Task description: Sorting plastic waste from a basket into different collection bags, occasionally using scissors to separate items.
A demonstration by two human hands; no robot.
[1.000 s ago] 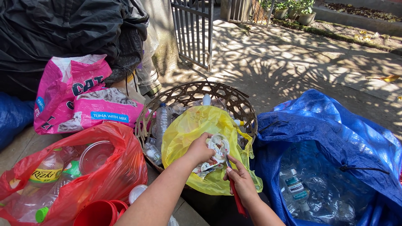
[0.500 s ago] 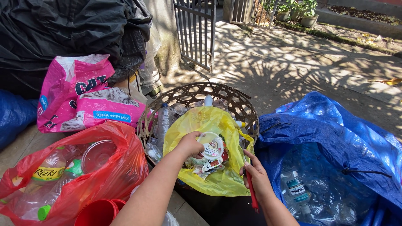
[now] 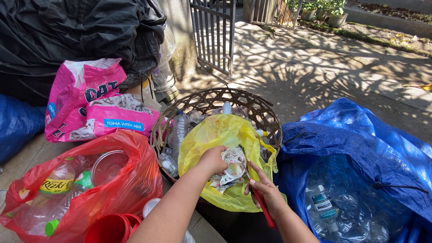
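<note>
the left hand (image 3: 212,161) is closed around a clear plastic cup (image 3: 234,167) with a printed wrapper, held over the yellow bag (image 3: 216,135) that sits in the woven basket (image 3: 211,100). the right hand (image 3: 266,191), at 4 o'clock from the cup, grips a red-handled tool (image 3: 263,210), perhaps a knife, its tip at the cup's rim. a red bag (image 3: 135,180) of bottles lies at 9 o'clock, a blue bag (image 3: 355,148) at 3 o'clock, a pink sack (image 3: 90,112) at 10 o'clock.

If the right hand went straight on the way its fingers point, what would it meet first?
Most likely the crumpled plastic cup that the left hand holds, just ahead of the right hand; depth is unclear.
</note>
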